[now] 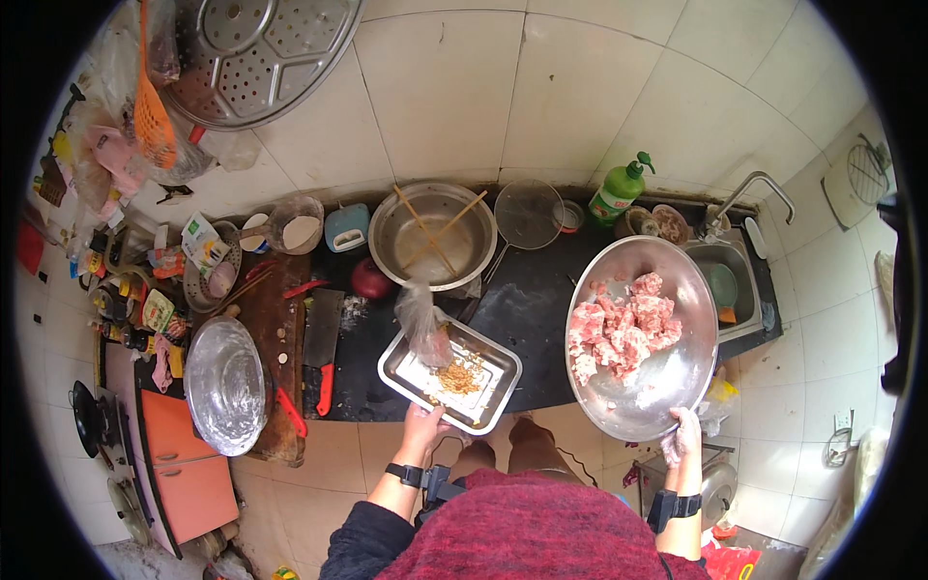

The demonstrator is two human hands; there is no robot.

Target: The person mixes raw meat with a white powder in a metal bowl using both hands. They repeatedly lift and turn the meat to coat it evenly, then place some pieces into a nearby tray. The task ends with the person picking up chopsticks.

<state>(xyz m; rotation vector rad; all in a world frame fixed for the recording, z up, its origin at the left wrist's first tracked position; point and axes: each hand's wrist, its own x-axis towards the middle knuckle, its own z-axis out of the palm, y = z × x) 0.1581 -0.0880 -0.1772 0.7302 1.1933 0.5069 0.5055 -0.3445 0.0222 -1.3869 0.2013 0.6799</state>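
My left hand [426, 426] grips the near edge of a rectangular metal tray [510, 375]. In the tray lies a patch of brown granular food [460, 375], and a clear plastic bag [424, 326] rests over its far left part. My right hand [683, 436], whitish on the fingers, holds the near rim of a large stainless steel basin [638, 417]. The basin is tilted towards me, and clumps of raw pink minced meat [627, 326] sit in it.
On the black countertop [518, 297] are a cleaver [323, 330], a metal pot [433, 199] with crossed chopsticks, a mesh strainer [529, 215] and a green pump bottle [616, 192]. Left is a wooden cutting board [286, 319] with a shiny bowl [225, 384]; right, a sink [743, 257].
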